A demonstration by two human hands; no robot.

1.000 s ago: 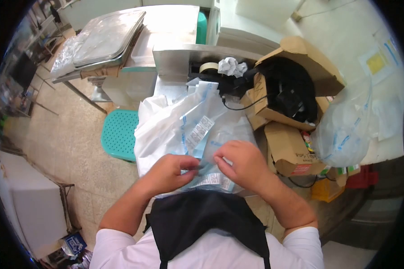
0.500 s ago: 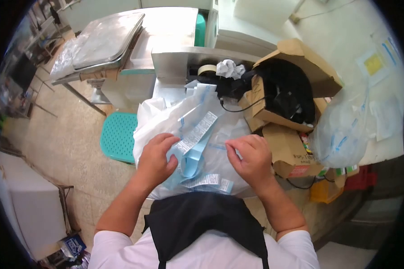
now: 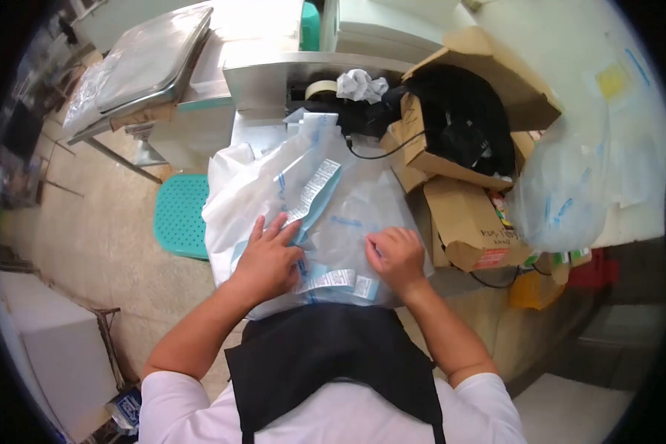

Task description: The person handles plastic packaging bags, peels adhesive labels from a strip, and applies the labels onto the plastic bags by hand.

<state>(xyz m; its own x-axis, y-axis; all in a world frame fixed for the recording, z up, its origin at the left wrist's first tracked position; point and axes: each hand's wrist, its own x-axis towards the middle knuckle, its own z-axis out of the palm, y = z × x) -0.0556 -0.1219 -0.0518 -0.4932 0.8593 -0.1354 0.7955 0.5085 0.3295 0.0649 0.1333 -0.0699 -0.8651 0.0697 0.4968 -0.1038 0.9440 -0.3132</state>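
My left hand (image 3: 268,255) lies with its fingers spread over a strip of printed labels on light blue backing (image 3: 320,185) and the plastic beneath. Across from it, my right hand (image 3: 397,255) rests on the clear plastic bags (image 3: 351,222) with its fingers curled in; what they hold, if anything, is hidden. Blue print shows on the bags, which are stacked in front of me on a white plastic sack (image 3: 226,189). The strip's lower end, a row of white labels (image 3: 329,280), curls near my apron.
Open cardboard boxes (image 3: 475,222) stand to the right, one holding black items (image 3: 466,122). Behind the bags are a tape roll (image 3: 320,89), crumpled paper (image 3: 362,86) and a black cable (image 3: 381,157). A green stool (image 3: 179,214) is at left; a filled plastic bag (image 3: 562,196) hangs at right.
My left hand has come down flat onto the label strip, its fingers spreading. My right hand has lowered onto the bags with its fingers curled. The whole view has shifted slightly.
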